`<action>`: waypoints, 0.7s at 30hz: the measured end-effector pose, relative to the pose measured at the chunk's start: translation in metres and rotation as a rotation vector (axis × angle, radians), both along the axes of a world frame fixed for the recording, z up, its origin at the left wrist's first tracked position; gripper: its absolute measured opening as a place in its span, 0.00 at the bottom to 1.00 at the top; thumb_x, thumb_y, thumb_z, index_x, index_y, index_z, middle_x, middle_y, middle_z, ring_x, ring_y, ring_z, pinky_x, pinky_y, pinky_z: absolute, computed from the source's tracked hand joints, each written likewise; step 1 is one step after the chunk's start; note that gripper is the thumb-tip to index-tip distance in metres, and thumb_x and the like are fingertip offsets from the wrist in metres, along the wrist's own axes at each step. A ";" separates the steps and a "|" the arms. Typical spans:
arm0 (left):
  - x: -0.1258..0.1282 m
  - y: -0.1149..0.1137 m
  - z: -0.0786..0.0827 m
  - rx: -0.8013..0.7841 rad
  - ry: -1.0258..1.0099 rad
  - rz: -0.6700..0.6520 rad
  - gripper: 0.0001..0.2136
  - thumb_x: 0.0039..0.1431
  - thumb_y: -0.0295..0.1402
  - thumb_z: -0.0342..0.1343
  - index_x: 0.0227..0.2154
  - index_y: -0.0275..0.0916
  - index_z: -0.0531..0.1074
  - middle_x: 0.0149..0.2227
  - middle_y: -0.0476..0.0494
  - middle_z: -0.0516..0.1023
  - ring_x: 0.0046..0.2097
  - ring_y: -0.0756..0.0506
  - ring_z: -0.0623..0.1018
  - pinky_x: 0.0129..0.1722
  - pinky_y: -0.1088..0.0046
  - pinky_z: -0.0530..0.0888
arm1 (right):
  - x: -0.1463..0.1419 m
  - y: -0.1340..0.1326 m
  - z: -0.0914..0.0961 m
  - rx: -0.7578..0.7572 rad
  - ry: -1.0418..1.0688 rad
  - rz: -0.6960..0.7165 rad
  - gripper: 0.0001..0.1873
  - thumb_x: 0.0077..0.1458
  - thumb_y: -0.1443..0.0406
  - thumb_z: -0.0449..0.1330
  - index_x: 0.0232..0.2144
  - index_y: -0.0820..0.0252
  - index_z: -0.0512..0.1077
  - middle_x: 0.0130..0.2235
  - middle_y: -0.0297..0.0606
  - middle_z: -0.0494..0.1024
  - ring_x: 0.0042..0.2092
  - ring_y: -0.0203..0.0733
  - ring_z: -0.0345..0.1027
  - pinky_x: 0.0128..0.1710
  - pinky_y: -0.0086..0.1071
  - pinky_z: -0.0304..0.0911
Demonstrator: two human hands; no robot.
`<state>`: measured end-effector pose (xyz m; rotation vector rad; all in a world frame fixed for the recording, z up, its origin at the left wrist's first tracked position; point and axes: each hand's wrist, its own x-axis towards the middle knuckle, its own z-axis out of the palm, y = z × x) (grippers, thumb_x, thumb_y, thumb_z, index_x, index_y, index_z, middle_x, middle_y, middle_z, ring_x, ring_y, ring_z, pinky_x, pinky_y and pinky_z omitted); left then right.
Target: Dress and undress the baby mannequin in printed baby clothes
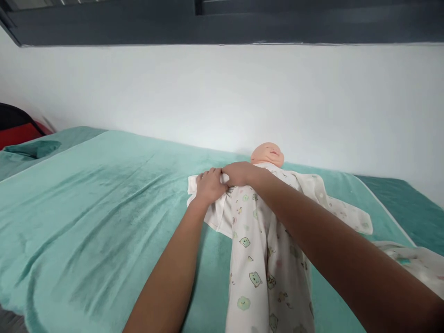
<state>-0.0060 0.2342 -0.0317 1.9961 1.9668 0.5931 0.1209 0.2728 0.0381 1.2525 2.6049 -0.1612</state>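
Observation:
A baby doll [268,154] lies on its back on a teal blanket [104,208], dressed in a white sleepsuit [256,249] printed with small green animals. My left hand [209,186] grips the suit's left sleeve, its fingers curled into the cloth. My right hand [239,173] reaches across the doll's chest and pinches the same sleeve near the shoulder, touching my left hand. The other sleeve [343,210] lies spread out to the right.
The blanket covers a bed against a white wall [222,97]. A second piece of printed white cloth [416,263] lies at the right edge. A teal pillow [33,149] and something red and black [15,129] sit at the far left.

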 end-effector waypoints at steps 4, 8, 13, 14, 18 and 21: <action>-0.004 -0.001 0.003 0.035 -0.181 0.063 0.21 0.54 0.29 0.52 0.51 0.49 0.75 0.55 0.47 0.78 0.57 0.39 0.75 0.58 0.61 0.67 | 0.006 -0.001 0.004 0.005 0.036 0.000 0.14 0.59 0.59 0.59 0.47 0.49 0.76 0.43 0.38 0.81 0.39 0.47 0.75 0.33 0.34 0.60; -0.007 -0.006 0.003 0.049 -0.322 0.202 0.21 0.53 0.27 0.50 0.47 0.50 0.80 0.52 0.48 0.81 0.53 0.38 0.78 0.49 0.62 0.73 | 0.027 -0.009 0.020 0.037 0.060 -0.010 0.13 0.60 0.62 0.58 0.45 0.44 0.77 0.42 0.35 0.81 0.39 0.47 0.74 0.36 0.36 0.60; -0.010 -0.012 0.000 -0.007 -0.268 0.247 0.19 0.54 0.27 0.51 0.45 0.47 0.80 0.49 0.46 0.82 0.50 0.40 0.79 0.45 0.66 0.73 | 0.057 -0.017 0.045 0.122 0.034 -0.098 0.12 0.60 0.61 0.58 0.45 0.47 0.78 0.42 0.38 0.79 0.41 0.48 0.72 0.39 0.37 0.59; -0.010 -0.013 -0.001 -0.014 -0.250 0.253 0.19 0.53 0.26 0.52 0.46 0.47 0.79 0.49 0.46 0.82 0.50 0.40 0.79 0.45 0.67 0.73 | 0.062 -0.017 0.049 0.123 0.040 -0.112 0.13 0.60 0.59 0.58 0.46 0.47 0.78 0.43 0.38 0.79 0.41 0.48 0.72 0.39 0.37 0.59; -0.009 -0.013 -0.005 0.031 -0.165 0.192 0.21 0.53 0.22 0.52 0.48 0.45 0.75 0.52 0.45 0.79 0.51 0.41 0.78 0.47 0.67 0.72 | 0.068 -0.021 0.055 0.122 0.086 -0.127 0.16 0.61 0.57 0.57 0.50 0.46 0.75 0.45 0.38 0.78 0.44 0.48 0.71 0.40 0.35 0.58; -0.008 -0.011 -0.006 0.116 -0.081 0.114 0.18 0.56 0.27 0.56 0.51 0.43 0.70 0.53 0.43 0.77 0.51 0.40 0.77 0.47 0.65 0.72 | 0.054 -0.026 0.047 0.090 0.080 -0.091 0.15 0.61 0.58 0.56 0.49 0.47 0.75 0.44 0.38 0.78 0.42 0.46 0.71 0.37 0.34 0.57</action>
